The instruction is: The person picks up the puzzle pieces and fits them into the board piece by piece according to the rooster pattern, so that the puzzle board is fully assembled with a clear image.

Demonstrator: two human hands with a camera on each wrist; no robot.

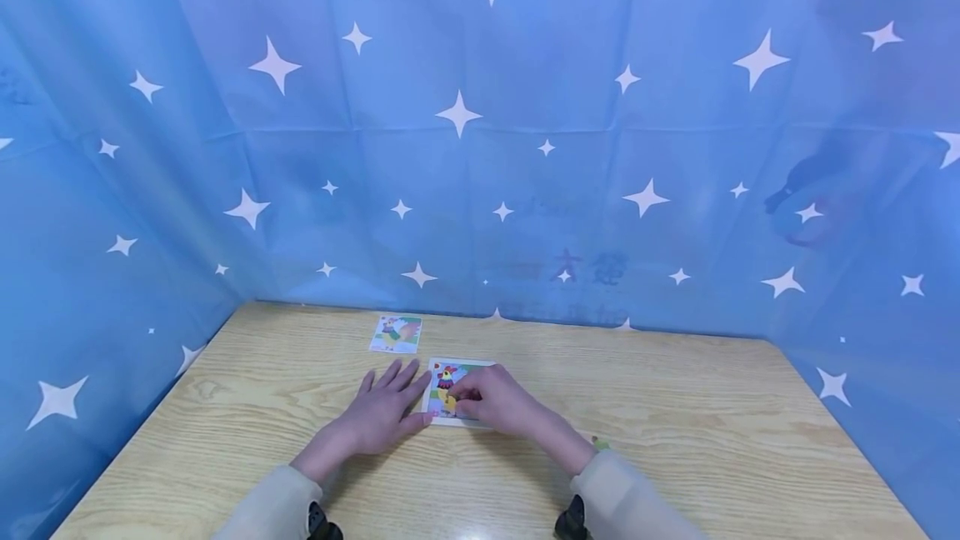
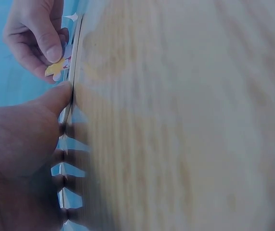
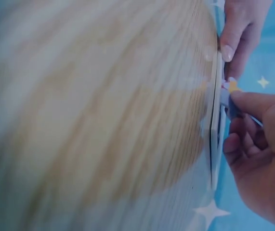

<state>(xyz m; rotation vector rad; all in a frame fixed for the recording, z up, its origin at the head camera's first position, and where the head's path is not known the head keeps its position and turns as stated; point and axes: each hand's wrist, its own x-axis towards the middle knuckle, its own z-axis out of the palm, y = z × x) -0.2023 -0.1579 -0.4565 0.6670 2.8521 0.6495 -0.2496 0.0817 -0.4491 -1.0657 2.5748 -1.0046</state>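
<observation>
A jigsaw puzzle board (image 1: 459, 422) with a pale border lies on the table, and a colourful rooster picture shows in its left part. My left hand (image 1: 381, 417) rests with fingers spread and straight, its thumb and fingertip right at the board's left edge. Over the board, my right hand (image 1: 501, 398) pinches a jigsaw piece (image 2: 55, 69) between thumb and fingers. Yellow shows on that piece in both wrist views. The right hand covers much of the board's right part in the head view.
Behind the left hand, a square picture card (image 1: 396, 333) with a similar rooster lies on the wooden table (image 1: 675, 407). A small green item (image 1: 600, 442) peeks out beside the right forearm. A blue curtain (image 1: 465, 173) with white stars surrounds the table's back and sides.
</observation>
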